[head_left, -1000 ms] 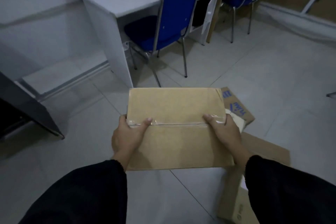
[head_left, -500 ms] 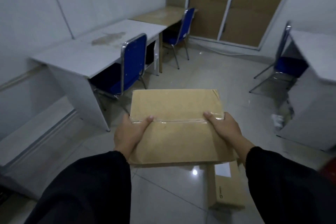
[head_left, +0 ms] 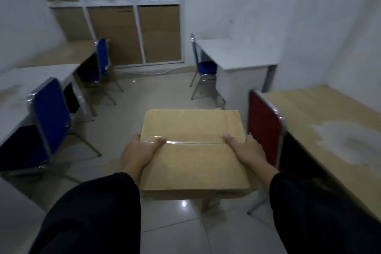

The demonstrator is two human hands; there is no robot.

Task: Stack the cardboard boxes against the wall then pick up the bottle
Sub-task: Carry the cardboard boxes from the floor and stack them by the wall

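Tiled floor (head_left: pixel 132 109) | left hand (head_left: pixel 138 153), right hand (head_left: pixel 246 150) grip clamps cardboard box (head_left: pixel 193 150) sides, thumbs atop

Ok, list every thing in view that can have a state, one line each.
cardboard box: taped shut, held level above the floor.
left hand: gripping the box's left edge, thumb on top.
right hand: gripping the box's right edge, thumb on top.
red chair: upright, tucked at the wooden desk.
near blue chair: upright, unoccupied.

A red padded metal-framed chair (head_left: pixel 265 130) stood at three o'clock against a light wooden desk (head_left: pixel 329 130). Two blue padded chairs (head_left: pixel 51 117) faced white desks (head_left: pixel 18 88) at nine o'clock; another (head_left: pixel 203 68) stood at one.
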